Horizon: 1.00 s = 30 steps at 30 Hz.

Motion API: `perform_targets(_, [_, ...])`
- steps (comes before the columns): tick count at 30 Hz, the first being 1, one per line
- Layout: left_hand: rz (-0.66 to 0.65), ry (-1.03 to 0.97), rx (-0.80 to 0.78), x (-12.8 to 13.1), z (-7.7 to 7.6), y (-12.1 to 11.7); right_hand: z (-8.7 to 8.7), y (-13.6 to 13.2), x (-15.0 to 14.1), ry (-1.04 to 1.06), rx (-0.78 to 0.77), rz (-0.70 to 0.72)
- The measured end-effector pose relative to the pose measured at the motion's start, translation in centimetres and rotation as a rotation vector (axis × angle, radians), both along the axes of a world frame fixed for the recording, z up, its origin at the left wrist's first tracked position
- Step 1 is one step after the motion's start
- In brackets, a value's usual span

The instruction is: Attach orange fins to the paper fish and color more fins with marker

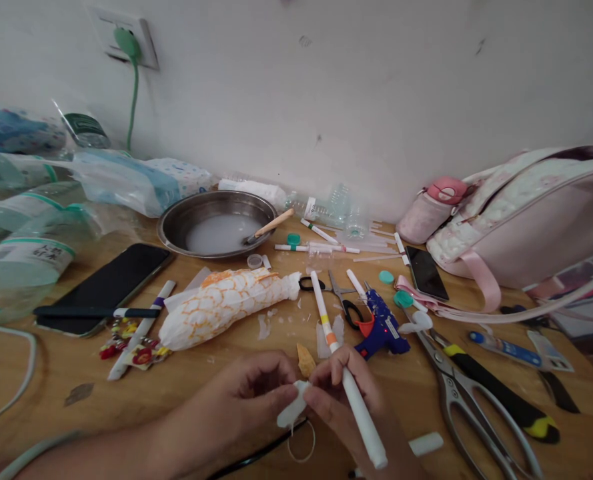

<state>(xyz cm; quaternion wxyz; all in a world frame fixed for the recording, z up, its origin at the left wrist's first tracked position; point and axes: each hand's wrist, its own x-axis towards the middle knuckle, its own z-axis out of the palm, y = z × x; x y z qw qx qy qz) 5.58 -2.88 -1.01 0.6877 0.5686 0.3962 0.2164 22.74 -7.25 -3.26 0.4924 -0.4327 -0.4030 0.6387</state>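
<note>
My left hand (269,390) pinches a small white piece (290,408), perhaps paper, between thumb and finger. The fingertips of my right hand (343,393) close on the other end of that piece. Lying across my right hand's fingers is a white marker (359,413) with yellow and orange bands, its far end pointing at the scissors. A small yellow-orange piece (305,360) is just beyond the fingertips. Farther back rests a white fish shape (231,307) with orange scales drawn on it. The undersides of both hands are hidden.
A blue glue gun (383,327) and large metal shears (456,387) lie to the right, near small black-handled scissors (337,291). Behind stands a metal bowl (169,237) of milky liquid with a brush. Phones, bottles and a pink bag (521,220) surround the workspace.
</note>
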Motion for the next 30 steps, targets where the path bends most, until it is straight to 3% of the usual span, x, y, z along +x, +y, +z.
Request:
perform_targets(8, [0.041, -0.118, -0.063, 0.0, -1.4, 0.2, -0.5, -0.4, -0.5, 0.103, -0.024, 0.013])
perform_targets(13, [0.063, -0.058, -0.002, 0.3, -1.7, 0.0, -0.8, -0.3, -0.6, 0.071, 0.032, -0.039])
perform_targets(17, [0.039, 0.040, 0.012, 0.5, -1.6, -0.4, -0.6, -0.3, -0.8, 0.019, 0.012, -0.071])
perform_targets(24, [0.007, 0.003, 0.029, -0.1, -0.6, 0.5, -0.7, -0.2, -0.6, 0.054, -0.005, -0.004])
perform_targets(30, [-0.010, 0.045, 0.063, -0.3, -1.3, 0.7, -1.0, -0.2, -0.6, 0.013, -0.004, -0.009])
